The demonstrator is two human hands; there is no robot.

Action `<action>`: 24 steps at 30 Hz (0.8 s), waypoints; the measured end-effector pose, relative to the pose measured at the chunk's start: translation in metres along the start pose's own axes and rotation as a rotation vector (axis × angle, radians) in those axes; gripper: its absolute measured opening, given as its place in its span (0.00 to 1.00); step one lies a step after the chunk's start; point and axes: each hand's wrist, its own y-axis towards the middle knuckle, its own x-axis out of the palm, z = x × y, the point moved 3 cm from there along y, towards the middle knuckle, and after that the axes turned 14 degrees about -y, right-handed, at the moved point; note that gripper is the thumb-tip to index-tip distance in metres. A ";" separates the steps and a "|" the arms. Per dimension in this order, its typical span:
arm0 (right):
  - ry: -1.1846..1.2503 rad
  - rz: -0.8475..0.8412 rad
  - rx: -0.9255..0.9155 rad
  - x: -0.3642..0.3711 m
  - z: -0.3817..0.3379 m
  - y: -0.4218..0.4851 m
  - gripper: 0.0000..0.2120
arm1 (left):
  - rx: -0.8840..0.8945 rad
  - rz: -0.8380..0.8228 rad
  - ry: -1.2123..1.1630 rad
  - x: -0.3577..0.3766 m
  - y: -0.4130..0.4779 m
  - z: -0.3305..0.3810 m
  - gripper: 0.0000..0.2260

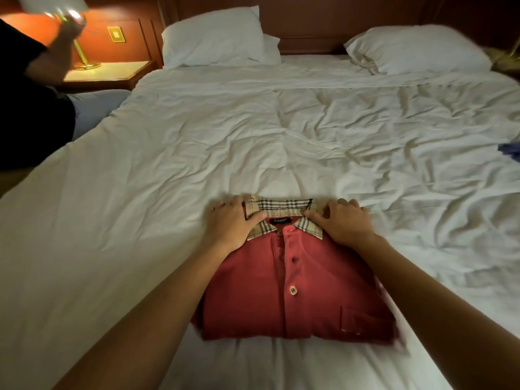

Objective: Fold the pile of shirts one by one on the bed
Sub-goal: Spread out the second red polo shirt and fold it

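Red polo shirt [295, 299] folded, lying front-up on near middle of white bed [126, 220]; button placket down centre, chest pocket lower right. Tan check collar [278, 209] at far edge. Black neck label [280, 221], white lettering too blurred to read. Left hand [233, 220] and right hand [344, 223] apart, fingers relaxed, each pressing one collar side. Blue cloth [510, 152] at bed's right edge.

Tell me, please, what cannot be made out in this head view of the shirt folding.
Head view: blue cloth at the right edge, cut off by the frame; shirt or not is unclear.
Head view: red shirt, sleeves hidden under its folded front.
Head view: collar label, print too small to read.
Head view: person at left, blurred and cut off.
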 end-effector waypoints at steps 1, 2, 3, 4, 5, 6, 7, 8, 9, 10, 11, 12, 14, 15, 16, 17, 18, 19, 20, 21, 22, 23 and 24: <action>0.052 -0.034 -0.023 -0.001 0.002 0.005 0.32 | 0.009 -0.022 0.012 0.001 0.004 0.000 0.32; 0.100 -0.078 -0.044 -0.002 0.004 0.009 0.32 | 0.025 -0.054 -0.013 0.001 0.009 0.000 0.31; 0.129 -0.121 -0.063 -0.003 0.005 0.013 0.32 | 0.039 -0.103 -0.058 0.000 0.013 -0.001 0.28; 0.145 -0.155 -0.081 -0.004 0.007 0.017 0.34 | 0.040 -0.169 -0.106 -0.001 0.019 -0.003 0.26; 0.164 -0.181 -0.098 -0.004 0.008 0.021 0.36 | 0.022 -0.247 -0.158 -0.001 0.024 -0.006 0.26; 0.187 -0.201 -0.112 -0.005 0.009 0.024 0.38 | -0.007 -0.328 -0.217 -0.002 0.029 -0.009 0.26; 0.214 -0.220 -0.123 -0.004 0.011 0.028 0.39 | -0.037 -0.404 -0.286 -0.001 0.033 -0.013 0.25; 0.246 -0.244 -0.137 -0.005 0.012 0.029 0.39 | -0.060 -0.473 -0.364 0.000 0.035 -0.016 0.24; 0.284 -0.275 -0.158 -0.005 0.012 0.030 0.39 | -0.078 -0.532 -0.441 0.001 0.035 -0.017 0.23; 0.329 -0.299 -0.182 -0.005 0.012 0.028 0.38 | -0.091 -0.571 -0.504 0.000 0.035 -0.017 0.21; 0.384 -0.309 -0.200 -0.007 0.012 0.025 0.35 | -0.095 -0.580 -0.543 -0.002 0.034 -0.015 0.19; 0.450 -0.303 -0.210 -0.010 0.011 0.021 0.31 | -0.095 -0.566 -0.569 -0.006 0.033 -0.013 0.18; 0.572 -0.253 -0.190 -0.024 0.012 0.011 0.23 | -0.082 -0.503 -0.618 -0.023 0.028 -0.004 0.15; 0.606 -0.216 -0.180 -0.037 0.013 0.007 0.22 | -0.062 -0.463 -0.630 -0.037 0.025 0.002 0.13; 0.619 -0.175 -0.179 -0.053 0.015 0.004 0.25 | -0.042 -0.424 -0.642 -0.053 0.023 0.010 0.11; 0.617 -0.137 -0.185 -0.072 0.016 0.001 0.28 | -0.032 -0.389 -0.655 -0.071 0.020 0.020 0.11; 0.603 -0.101 -0.197 -0.094 0.016 -0.003 0.30 | -0.031 -0.361 -0.672 -0.092 0.018 0.029 0.12; 0.583 -0.067 -0.217 -0.119 0.016 -0.006 0.31 | -0.032 -0.332 -0.686 -0.115 0.016 0.040 0.14; 0.559 -0.037 -0.239 -0.145 0.014 -0.010 0.31 | -0.029 -0.303 -0.694 -0.139 0.014 0.050 0.16; 0.538 -0.012 -0.262 -0.173 0.012 -0.012 0.30 | -0.028 -0.274 -0.695 -0.164 0.011 0.061 0.17; 0.517 0.011 -0.286 -0.201 0.008 -0.016 0.29 | -0.034 -0.248 -0.689 -0.190 0.007 0.071 0.16; 0.492 0.037 -0.314 -0.229 0.002 -0.018 0.26 | -0.044 -0.219 -0.674 -0.215 0.003 0.079 0.16; 0.463 0.064 -0.347 -0.257 -0.005 -0.020 0.23 | -0.058 -0.187 -0.651 -0.242 -0.001 0.087 0.15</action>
